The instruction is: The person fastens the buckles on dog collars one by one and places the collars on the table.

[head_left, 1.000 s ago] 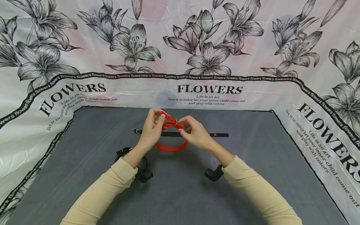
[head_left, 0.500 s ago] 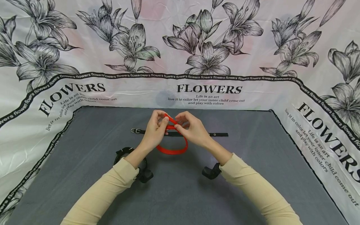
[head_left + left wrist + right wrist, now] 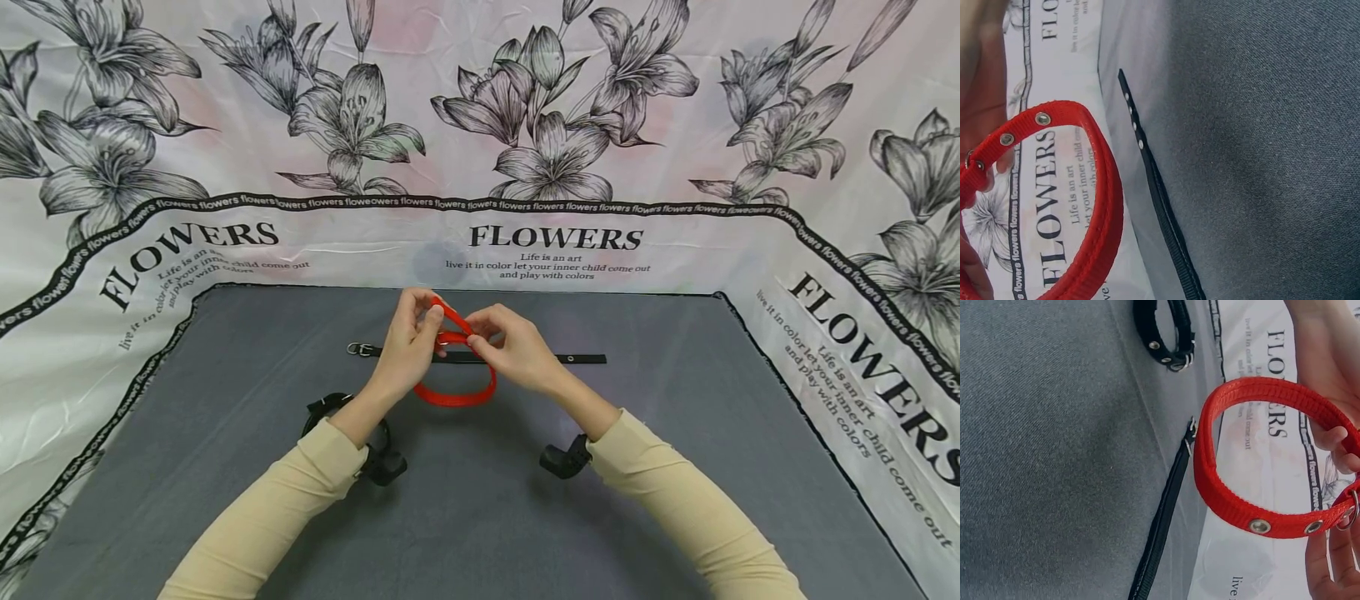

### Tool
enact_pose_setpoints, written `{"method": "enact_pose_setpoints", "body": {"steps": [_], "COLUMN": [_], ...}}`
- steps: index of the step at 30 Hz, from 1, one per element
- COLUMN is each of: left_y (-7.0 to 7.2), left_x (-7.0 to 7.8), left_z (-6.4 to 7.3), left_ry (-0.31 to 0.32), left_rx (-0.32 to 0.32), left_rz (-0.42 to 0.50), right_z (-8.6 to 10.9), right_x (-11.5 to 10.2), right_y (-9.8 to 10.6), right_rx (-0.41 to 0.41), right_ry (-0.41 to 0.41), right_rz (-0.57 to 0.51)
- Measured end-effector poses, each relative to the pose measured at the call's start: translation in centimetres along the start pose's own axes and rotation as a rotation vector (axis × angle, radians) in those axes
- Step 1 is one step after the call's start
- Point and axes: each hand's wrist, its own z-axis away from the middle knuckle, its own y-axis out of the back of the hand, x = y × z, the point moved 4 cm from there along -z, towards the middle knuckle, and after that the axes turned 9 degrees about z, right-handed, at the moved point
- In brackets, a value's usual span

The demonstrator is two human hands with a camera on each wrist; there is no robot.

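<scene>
A red webbing collar (image 3: 455,401) with metal eyelets hangs in a buckled loop between both hands, above the table. My left hand (image 3: 405,346) pinches its upper strap at the left. My right hand (image 3: 521,350) pinches the strap on the right, close to the metal ring; its fingertips partly hide the fastening. In the left wrist view the red collar (image 3: 1107,200) shows its eyelets and part of the ring. The right wrist view shows the collar (image 3: 1222,506) as a round loop, with the left hand (image 3: 1329,369) behind its far end.
A black collar (image 3: 585,359) lies straight across the grey table behind the hands, buckle to the left. A second black collar (image 3: 1144,328), fastened in a loop, sits near the left forearm. A flower-printed cloth (image 3: 558,275) borders the table.
My right hand has shifted slightly left along the red strap, covering where the gold-toned loop showed. My left hand came nearer to it, then moved slightly back up and left.
</scene>
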Motion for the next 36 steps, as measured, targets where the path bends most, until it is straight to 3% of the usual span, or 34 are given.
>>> {"method": "enact_pose_setpoints", "body": {"steps": [3,10,17,21,23,30,36], "left_y": [0.1,-0.5,-0.4,-0.4,-0.4,-0.4,-0.5], "left_x": [-1.2,-1.7,-1.8,-1.8,-1.8,-1.8,-2.0], "left_z": [-0.3,-0.2,-0.2,-0.3,-0.3,-0.5,-0.5], "left_ry": [0.005,0.032,0.063,0.046,0.038,0.053,0.065], "left_rx": [-0.012,-0.094,-0.023,0.009,0.019,0.027,0.023], "left_rz": [-0.008,-0.11,-0.24,-0.295,-0.302,-0.299,-0.296], "right_z": [0.0,0.3,0.4,0.4,0.5,0.8,0.9], "right_x": [0.1,0.5,0.5,0.6,0.7,-2.4,-2.2], "right_y": [0.0,-0.2,-0.1,-0.2,-0.3,1.3,1.2], "right_rx": [0.004,0.024,0.043,0.058,0.066,0.045,0.034], "right_ry": [0.003,-0.01,-0.044,-0.064,-0.065,-0.078,-0.071], "right_rz": [0.003,-0.069,-0.134,-0.148,-0.164,-0.249,-0.265]}}
